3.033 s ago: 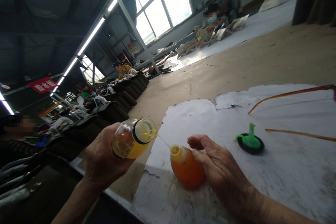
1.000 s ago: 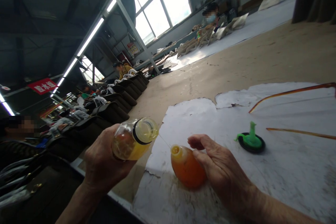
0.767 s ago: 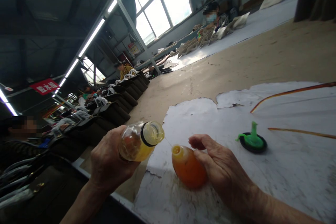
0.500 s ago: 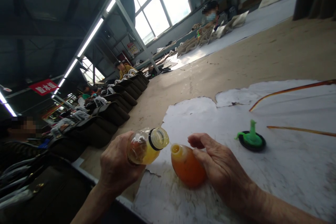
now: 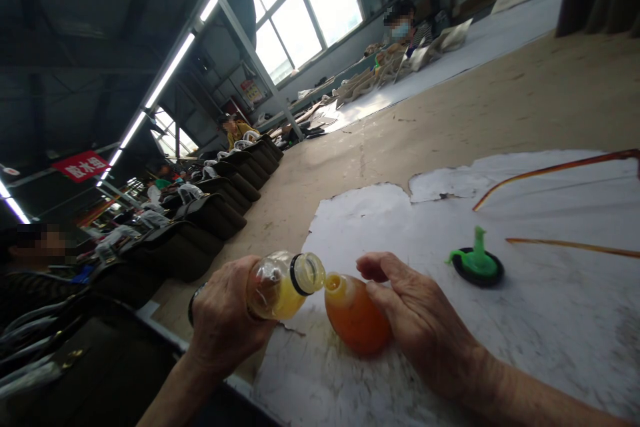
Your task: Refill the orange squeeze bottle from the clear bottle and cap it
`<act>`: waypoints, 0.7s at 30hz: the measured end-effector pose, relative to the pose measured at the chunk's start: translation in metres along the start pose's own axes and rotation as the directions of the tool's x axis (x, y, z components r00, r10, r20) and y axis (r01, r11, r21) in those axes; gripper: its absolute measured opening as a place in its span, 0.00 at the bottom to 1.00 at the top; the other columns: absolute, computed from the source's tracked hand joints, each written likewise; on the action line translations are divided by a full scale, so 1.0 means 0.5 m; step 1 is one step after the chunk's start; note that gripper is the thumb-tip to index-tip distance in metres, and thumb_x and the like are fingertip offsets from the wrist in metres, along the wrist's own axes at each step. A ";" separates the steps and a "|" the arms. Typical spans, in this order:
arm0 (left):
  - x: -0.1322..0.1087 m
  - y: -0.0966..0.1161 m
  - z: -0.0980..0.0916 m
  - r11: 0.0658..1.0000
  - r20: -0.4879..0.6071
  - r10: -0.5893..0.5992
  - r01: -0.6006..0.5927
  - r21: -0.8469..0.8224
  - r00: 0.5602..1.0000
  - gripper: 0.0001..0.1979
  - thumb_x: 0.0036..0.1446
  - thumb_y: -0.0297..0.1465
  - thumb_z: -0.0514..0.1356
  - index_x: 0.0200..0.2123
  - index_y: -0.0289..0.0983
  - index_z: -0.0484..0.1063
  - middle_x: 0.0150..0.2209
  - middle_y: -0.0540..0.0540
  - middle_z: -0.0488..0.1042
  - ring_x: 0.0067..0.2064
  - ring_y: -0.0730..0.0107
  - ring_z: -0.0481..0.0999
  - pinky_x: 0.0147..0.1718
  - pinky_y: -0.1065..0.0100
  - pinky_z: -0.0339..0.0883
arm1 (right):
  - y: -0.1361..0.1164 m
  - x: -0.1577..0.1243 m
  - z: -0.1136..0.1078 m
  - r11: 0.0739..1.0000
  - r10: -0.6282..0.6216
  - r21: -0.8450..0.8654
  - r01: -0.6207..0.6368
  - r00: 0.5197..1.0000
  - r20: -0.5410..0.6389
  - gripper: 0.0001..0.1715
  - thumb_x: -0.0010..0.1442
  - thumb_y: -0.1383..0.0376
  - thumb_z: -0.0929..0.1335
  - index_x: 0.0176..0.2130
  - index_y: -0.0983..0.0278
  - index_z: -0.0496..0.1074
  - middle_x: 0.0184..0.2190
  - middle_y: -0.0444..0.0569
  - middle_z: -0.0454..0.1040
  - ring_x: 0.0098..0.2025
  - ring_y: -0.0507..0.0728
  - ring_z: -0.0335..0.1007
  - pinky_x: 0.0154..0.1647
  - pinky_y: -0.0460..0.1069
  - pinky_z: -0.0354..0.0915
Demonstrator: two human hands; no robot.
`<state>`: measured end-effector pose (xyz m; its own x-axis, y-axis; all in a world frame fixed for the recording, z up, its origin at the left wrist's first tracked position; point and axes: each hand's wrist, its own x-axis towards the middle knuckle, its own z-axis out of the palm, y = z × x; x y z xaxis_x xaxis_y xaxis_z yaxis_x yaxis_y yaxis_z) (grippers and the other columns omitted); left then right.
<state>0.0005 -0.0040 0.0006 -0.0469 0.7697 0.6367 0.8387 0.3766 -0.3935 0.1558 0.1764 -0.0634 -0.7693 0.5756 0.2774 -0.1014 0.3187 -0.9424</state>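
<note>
My left hand grips a clear plastic bottle holding yellow liquid, tilted on its side with its open mouth, ringed in black, to the right. That mouth almost touches the neck of an orange-filled bottle, which lies slanted on torn white paper. My right hand holds this bottle from the right, fingers across its side. No stream shows between the mouths. Right of my hand stands a green rubbery piece on a round black base.
The paper lies on a long beige table, with thin orange-brown strips on it. A row of dark seats runs along the left edge. Several co-workers sit farther off, one in a yellow top.
My left hand has moved right with the clear bottle, bringing its mouth from a short gap to almost touching the orange bottle's neck. The thin stream seen earlier no longer shows.
</note>
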 end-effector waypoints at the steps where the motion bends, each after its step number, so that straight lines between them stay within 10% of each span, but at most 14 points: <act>1: 0.000 0.000 0.000 1.000 -0.003 0.005 -0.005 0.003 1.000 0.22 0.42 0.37 0.65 0.40 0.33 0.65 0.32 0.43 0.73 0.31 0.59 0.74 0.29 0.63 0.67 | 0.001 0.000 0.000 1.000 -0.001 0.001 0.001 1.000 0.000 0.26 0.50 0.56 0.54 0.40 0.67 0.67 0.38 0.57 0.70 0.42 0.61 0.66 0.42 0.57 0.64; 21: 0.013 -0.032 -0.051 0.996 -0.008 -0.047 0.047 0.080 0.999 0.24 0.44 0.38 0.64 0.44 0.36 0.64 0.36 0.41 0.74 0.35 0.55 0.75 0.33 0.60 0.68 | -0.006 -0.004 -0.002 0.999 0.026 0.021 -0.026 1.000 0.016 0.26 0.51 0.55 0.55 0.41 0.67 0.67 0.39 0.56 0.70 0.43 0.61 0.66 0.43 0.57 0.63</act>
<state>0.0008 -0.0180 0.0280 -0.0820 0.7471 0.6596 0.7895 0.4526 -0.4146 0.1583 0.1752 -0.0609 -0.7815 0.5716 0.2502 -0.0943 0.2881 -0.9529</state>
